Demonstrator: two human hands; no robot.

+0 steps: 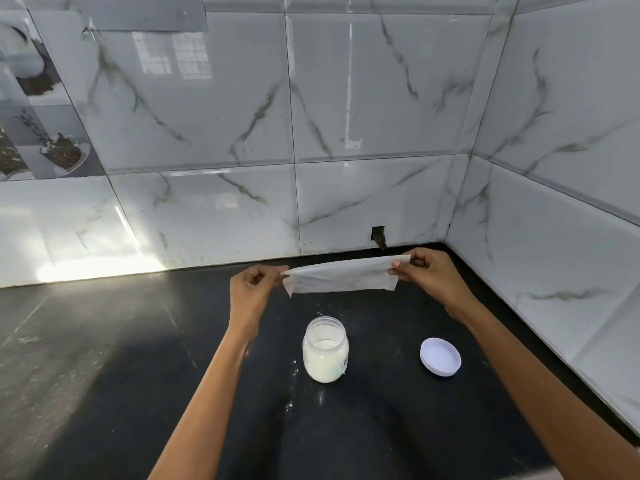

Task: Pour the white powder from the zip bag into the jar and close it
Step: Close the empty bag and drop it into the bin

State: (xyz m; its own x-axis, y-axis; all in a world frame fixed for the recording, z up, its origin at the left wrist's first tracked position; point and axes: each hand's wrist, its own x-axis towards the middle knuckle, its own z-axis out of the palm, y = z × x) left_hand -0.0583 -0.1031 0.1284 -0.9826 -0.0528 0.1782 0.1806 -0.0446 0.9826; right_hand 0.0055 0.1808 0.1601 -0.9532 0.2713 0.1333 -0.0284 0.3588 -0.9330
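A flat, whitish zip bag [341,276] is stretched sideways in the air above the counter. My left hand [254,289] pinches its left end and my right hand [427,271] pinches its right end. Below the bag stands an open glass jar [325,349] holding white powder to well over half its height. The jar's white lid [440,356] lies on the counter to the right of the jar, apart from it.
The dark counter [138,358] runs into a corner of marble-look wall tiles [374,195] at the back and right. Specks of spilled powder [294,372] lie around the jar. A small dark hole [378,235] sits in the back wall just above the counter.
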